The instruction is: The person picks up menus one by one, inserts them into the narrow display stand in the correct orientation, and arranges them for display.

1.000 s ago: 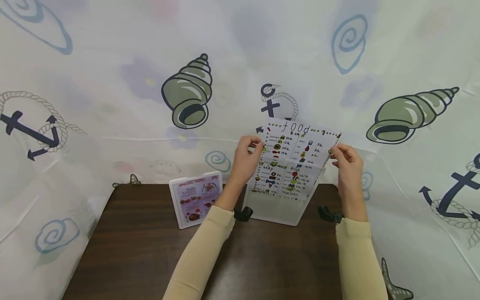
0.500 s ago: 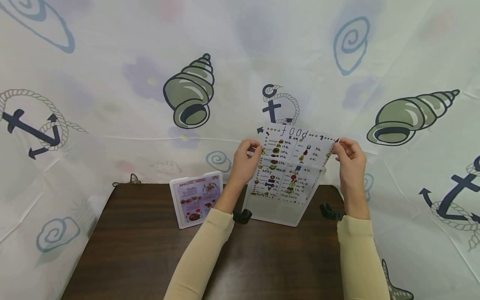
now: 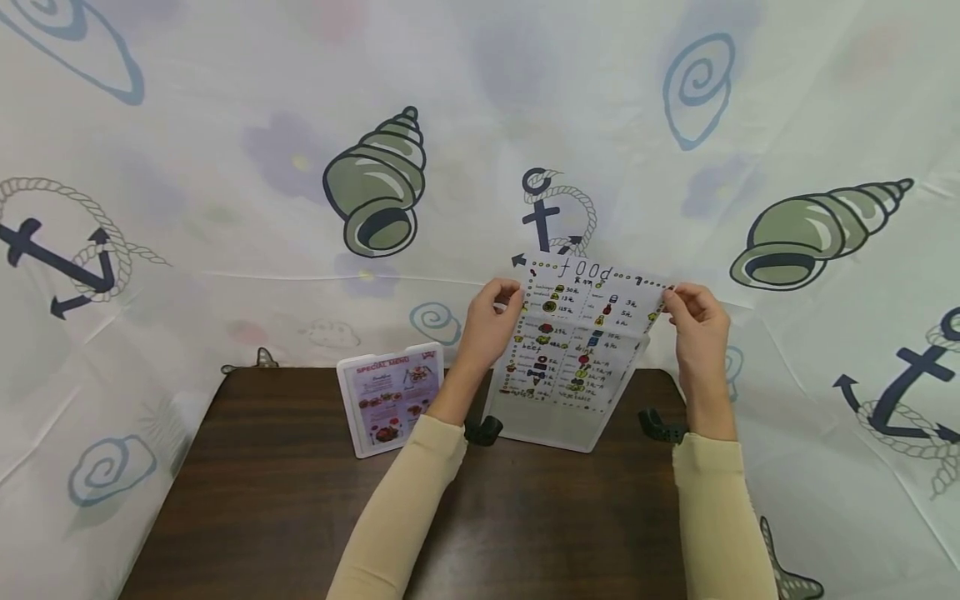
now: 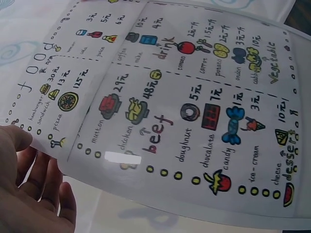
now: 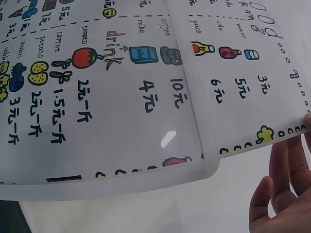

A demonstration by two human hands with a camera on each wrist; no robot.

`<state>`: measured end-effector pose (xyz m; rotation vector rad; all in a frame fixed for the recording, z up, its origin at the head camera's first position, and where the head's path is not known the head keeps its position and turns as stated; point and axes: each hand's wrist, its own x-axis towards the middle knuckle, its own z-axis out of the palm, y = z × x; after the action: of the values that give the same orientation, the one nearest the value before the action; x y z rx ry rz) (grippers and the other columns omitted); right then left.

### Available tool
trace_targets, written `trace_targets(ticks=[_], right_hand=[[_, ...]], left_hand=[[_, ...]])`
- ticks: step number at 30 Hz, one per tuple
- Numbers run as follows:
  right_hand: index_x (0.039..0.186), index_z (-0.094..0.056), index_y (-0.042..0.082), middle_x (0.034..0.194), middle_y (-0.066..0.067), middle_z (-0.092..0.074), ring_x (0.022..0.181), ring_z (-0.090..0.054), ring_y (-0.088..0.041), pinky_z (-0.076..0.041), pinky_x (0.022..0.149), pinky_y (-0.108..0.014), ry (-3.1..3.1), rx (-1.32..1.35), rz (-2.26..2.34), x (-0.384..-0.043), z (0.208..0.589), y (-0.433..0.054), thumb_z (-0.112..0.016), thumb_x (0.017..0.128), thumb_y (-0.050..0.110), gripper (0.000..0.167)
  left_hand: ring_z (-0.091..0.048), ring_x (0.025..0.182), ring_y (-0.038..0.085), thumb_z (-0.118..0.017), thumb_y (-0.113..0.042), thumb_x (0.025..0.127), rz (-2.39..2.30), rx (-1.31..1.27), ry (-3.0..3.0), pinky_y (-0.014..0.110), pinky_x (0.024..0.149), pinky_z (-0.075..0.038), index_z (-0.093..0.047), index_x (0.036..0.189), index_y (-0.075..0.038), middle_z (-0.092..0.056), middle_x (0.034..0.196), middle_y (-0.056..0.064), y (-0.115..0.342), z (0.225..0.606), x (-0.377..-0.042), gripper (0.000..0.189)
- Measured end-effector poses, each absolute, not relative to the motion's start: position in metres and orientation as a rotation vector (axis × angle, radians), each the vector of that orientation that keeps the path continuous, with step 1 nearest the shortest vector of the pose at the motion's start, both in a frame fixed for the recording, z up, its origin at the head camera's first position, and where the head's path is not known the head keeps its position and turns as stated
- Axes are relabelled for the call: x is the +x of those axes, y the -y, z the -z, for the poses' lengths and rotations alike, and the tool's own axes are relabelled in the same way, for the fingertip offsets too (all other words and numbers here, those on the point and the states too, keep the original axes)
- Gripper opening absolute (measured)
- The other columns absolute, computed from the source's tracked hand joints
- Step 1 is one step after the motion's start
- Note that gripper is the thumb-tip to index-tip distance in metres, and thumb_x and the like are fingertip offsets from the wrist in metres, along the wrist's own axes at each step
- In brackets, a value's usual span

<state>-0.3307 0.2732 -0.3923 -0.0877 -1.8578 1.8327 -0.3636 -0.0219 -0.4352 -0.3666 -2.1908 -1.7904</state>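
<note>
A hand-drawn paper menu (image 3: 581, 333) headed "food" stands mostly inside a clear, white-edged sign holder (image 3: 547, 427), its top part sticking out above the rim. My left hand (image 3: 489, 321) pinches the sheet's left edge near the top; in the left wrist view the thumb of the left hand (image 4: 29, 189) lies on the front, with the other fingers behind. On the opposite edge, my right hand (image 3: 699, 333) pinches the paper near its upper corner. The right wrist view cuts off most of the right hand (image 5: 286, 199), and shows the holder's rounded corner just below the exposed paper.
To the left, a smaller white-framed "Special Menu" stand (image 3: 393, 400) leans upright on the dark wooden table (image 3: 525, 517). Close behind the table's back edge hangs a patterned cloth (image 3: 480, 150) with shells and anchors.
The paper menu has slid down deeper into the sign holder, so less of it sticks out. My right hand has shifted a little higher along its edge; my left hand is slightly lower.
</note>
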Motion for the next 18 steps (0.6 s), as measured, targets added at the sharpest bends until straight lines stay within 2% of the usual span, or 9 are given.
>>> trace_targets(ticks=[4,10,18], right_hand=[[0.111,-0.074,0.007,0.095,0.005,-0.07,0.094,-0.065,-0.012,-0.043,0.089,-0.027,1.879,-0.079,-1.834,-0.331,0.396,-0.273,-0.075,0.103,0.016,0.013],[0.114,-0.072,0.001,0.093,0.005,-0.069,0.094,-0.065,-0.012,-0.044,0.086,-0.025,1.9,-0.057,-1.816,-0.331,0.402,-0.272,-0.074,0.103,0.014,0.017],[0.113,-0.074,0.006,0.097,0.005,-0.07,0.095,-0.065,-0.012,-0.043,0.088,-0.026,1.923,-0.084,-1.79,-0.327,0.403,-0.273,-0.073,0.104,0.017,0.015]], left_hand=[[-0.064,0.109,0.021,-0.059,-0.027,0.112,1.797,-0.385,2.173,0.036,0.095,-0.051,-0.068,0.129,-0.007,-0.073,0.117,0.008,0.022,0.432,-0.364,0.027],[-0.064,0.106,0.019,-0.059,-0.028,0.112,1.834,-0.394,2.131,0.032,0.091,-0.052,-0.066,0.128,-0.012,-0.07,0.116,0.006,0.019,0.429,-0.363,0.024],[-0.062,0.107,0.019,-0.055,-0.03,0.114,1.829,-0.403,2.072,0.033,0.093,-0.05,-0.065,0.128,-0.013,-0.068,0.117,0.006,0.014,0.422,-0.361,0.024]])
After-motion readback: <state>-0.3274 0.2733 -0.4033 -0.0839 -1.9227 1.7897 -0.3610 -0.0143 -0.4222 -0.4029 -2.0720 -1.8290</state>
